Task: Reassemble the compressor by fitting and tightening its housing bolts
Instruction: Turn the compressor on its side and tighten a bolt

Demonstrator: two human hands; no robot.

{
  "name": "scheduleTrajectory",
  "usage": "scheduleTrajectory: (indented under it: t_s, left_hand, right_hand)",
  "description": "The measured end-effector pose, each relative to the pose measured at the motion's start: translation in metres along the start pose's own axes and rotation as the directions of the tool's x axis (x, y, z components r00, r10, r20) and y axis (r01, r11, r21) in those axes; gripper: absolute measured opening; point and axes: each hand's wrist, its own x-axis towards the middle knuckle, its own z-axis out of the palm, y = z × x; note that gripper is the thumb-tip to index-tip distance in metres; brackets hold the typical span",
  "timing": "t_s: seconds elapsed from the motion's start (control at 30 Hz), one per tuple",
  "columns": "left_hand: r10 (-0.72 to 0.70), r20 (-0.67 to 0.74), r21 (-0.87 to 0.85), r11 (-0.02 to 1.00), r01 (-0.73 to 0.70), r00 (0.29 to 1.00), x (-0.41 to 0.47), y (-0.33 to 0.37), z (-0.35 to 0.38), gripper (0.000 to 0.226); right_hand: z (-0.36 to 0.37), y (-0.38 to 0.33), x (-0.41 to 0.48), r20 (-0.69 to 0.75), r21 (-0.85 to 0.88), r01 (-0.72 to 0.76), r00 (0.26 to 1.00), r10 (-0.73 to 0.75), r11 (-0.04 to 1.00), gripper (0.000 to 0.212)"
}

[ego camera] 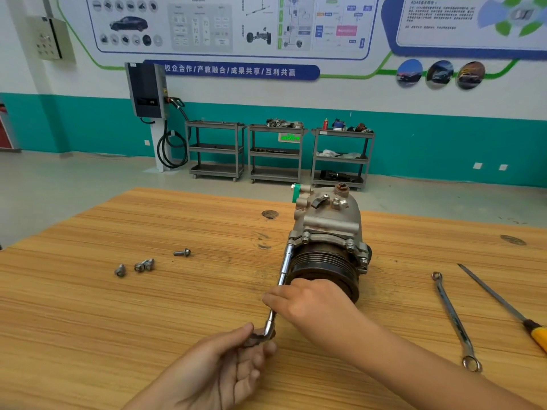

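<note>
A grey metal compressor with a dark ribbed pulley lies on the wooden table, pulley end toward me. An L-shaped socket wrench has its far end set on a housing bolt at the compressor's left flange. My right hand holds the wrench shaft just in front of the pulley. My left hand grips the bent lower end of the wrench between thumb and fingers. Several loose bolts lie on the table to the left, one of them a little apart.
A double ring spanner and a long screwdriver with a yellow handle lie on the table at the right. Round holes mark the tabletop. Grey shelf carts stand against the far wall.
</note>
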Motion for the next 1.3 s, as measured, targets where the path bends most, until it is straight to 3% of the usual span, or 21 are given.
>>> scheduleTrajectory:
  t_s: [0.07, 0.13, 0.2, 0.3, 0.57, 0.63, 0.7, 0.73, 0.8, 0.93, 1.0, 1.1, 1.17, 1.2, 1.23, 1.27, 1.3]
  left_hand:
    - [-0.024, 0.073, -0.117, 0.993, 0.033, 0.997, 0.001, -0.001, 0.002, 0.029]
    - [-0.001, 0.162, -0.216, 0.976, 0.036, 0.987, -0.001, -0.002, 0.003, 0.063]
    - [0.061, 0.24, -0.376, 0.926, 0.035, 0.969, -0.004, -0.004, 0.004, 0.079]
    - [0.133, 0.262, -0.453, 0.892, 0.0, 0.956, -0.005, -0.011, 0.009, 0.081]
    - [0.122, 0.274, -0.463, 0.886, 0.019, 0.954, -0.005, -0.014, 0.009, 0.084]
    - [0.1, 0.195, -0.364, 0.931, -0.022, 0.976, -0.004, -0.018, 0.015, 0.066]
    - [0.121, 0.021, -0.25, 0.962, -0.112, 0.992, -0.002, -0.023, 0.022, 0.02]
    - [0.173, -0.08, -0.201, 0.962, -0.186, 0.982, 0.0, -0.026, 0.024, 0.008]
    - [0.307, -0.178, -0.083, 0.942, -0.325, 0.935, 0.003, -0.029, 0.025, 0.011]
    - [0.558, -0.191, 0.238, 0.824, -0.513, 0.807, 0.003, -0.026, 0.021, 0.026]
    - [0.685, -0.121, 0.506, 0.665, -0.549, 0.718, 0.005, -0.022, 0.012, 0.031]
    - [0.821, 0.129, 0.882, 0.161, -0.443, 0.556, 0.007, -0.015, -0.007, 0.034]
    - [0.812, 0.313, 0.921, -0.133, -0.366, 0.492, 0.006, -0.011, -0.012, 0.04]
    - [0.808, 0.353, 0.913, -0.187, -0.363, 0.472, 0.008, -0.009, -0.013, 0.042]
    - [0.82, 0.325, 0.912, -0.14, -0.386, 0.471, 0.008, -0.008, -0.011, 0.043]
    - [0.835, 0.237, 0.901, 0.001, -0.433, 0.496, 0.008, -0.006, -0.009, 0.04]
    - [0.824, 0.106, 0.843, 0.223, -0.49, 0.557, 0.008, -0.004, -0.006, 0.037]
  right_hand:
    - [0.004, -0.001, 0.001, -0.022, -0.05, -0.009, 1.0, 0.008, 0.999, 0.038]
    - [0.006, -0.002, 0.002, -0.065, -0.082, -0.023, 0.998, 0.018, 0.996, 0.036]
    - [0.007, -0.003, 0.003, -0.096, -0.068, -0.033, 0.995, 0.026, 0.997, 0.034]
    - [0.007, -0.005, 0.002, -0.101, -0.072, -0.037, 0.994, 0.03, 0.997, 0.028]
    - [0.009, -0.008, -0.001, -0.105, -0.086, -0.035, 0.994, 0.026, 0.996, 0.027]
    - [0.009, -0.008, -0.001, -0.087, -0.096, -0.037, 0.996, 0.028, 0.995, 0.03]
    - [0.006, -0.009, 0.0, -0.045, -0.103, -0.028, 0.999, 0.024, 0.994, 0.031]
    - [0.005, -0.009, 0.001, -0.017, -0.099, -0.024, 1.0, 0.023, 0.995, 0.03]
    - [-0.003, -0.011, 0.006, 0.051, -0.09, -0.014, 0.999, 0.018, 0.996, 0.027]
    - [-0.013, -0.008, 0.021, 0.151, -0.142, 0.088, 0.986, -0.066, 0.986, 0.027]
    - [-0.013, -0.002, 0.029, 0.124, -0.103, 0.103, 0.988, -0.09, 0.989, 0.031]
    - [-0.008, 0.003, 0.033, 0.146, -0.087, 0.118, 0.984, -0.105, 0.989, 0.032]
    - [-0.004, 0.003, 0.031, 0.183, -0.134, 0.151, 0.975, -0.126, 0.979, 0.032]
    - [-0.003, 0.002, 0.031, 0.209, -0.156, 0.163, 0.97, -0.128, 0.974, 0.031]
    - [-0.002, 0.0, 0.03, 0.228, -0.185, 0.17, 0.966, -0.126, 0.968, 0.03]
    - [-0.002, -0.003, 0.03, 0.242, -0.221, 0.178, 0.962, -0.123, 0.959, 0.026]
    - [-0.001, -0.004, 0.029, 0.218, -0.25, 0.169, 0.969, -0.115, 0.953, 0.02]
